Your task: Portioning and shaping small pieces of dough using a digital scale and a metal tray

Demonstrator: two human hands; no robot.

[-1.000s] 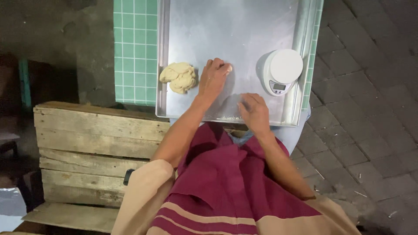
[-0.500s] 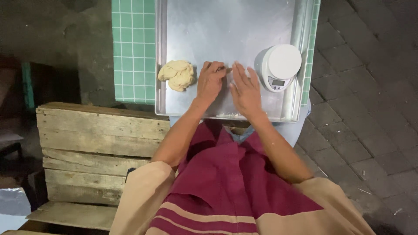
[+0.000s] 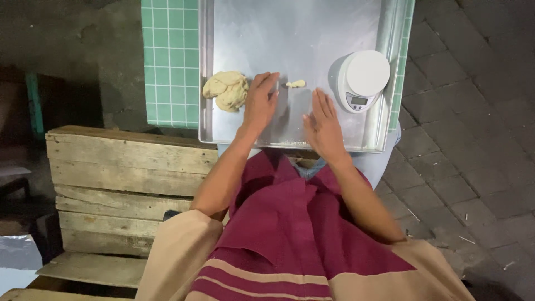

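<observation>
A: Half a second ago the two hands lay side by side in the middle of the tray. They have since drawn apart, and a small piece of dough (image 3: 296, 84) now shows between them.

B: What carries everything?

A: A green tiled desk (image 3: 170, 61), with a large metal tray (image 3: 290, 28) on it that reaches the desk's near edge. A wooden pallet (image 3: 125, 184) stands off the near left corner, lower down.

B: And on the tray?

A: A white round kitchen scale (image 3: 362, 78) by the tray's right edge. A lump of pale dough (image 3: 226, 89) lies at the left edge. The small piece sits near the middle, well apart from the lump.

B: The hands?

A: The left hand (image 3: 261, 103) lies flat on the tray, fingers spread and holding nothing, just beside the lump of dough. The right hand (image 3: 323, 125) is also open and empty, palm down near the tray's near edge, between the small piece and the scale, touching neither.
</observation>
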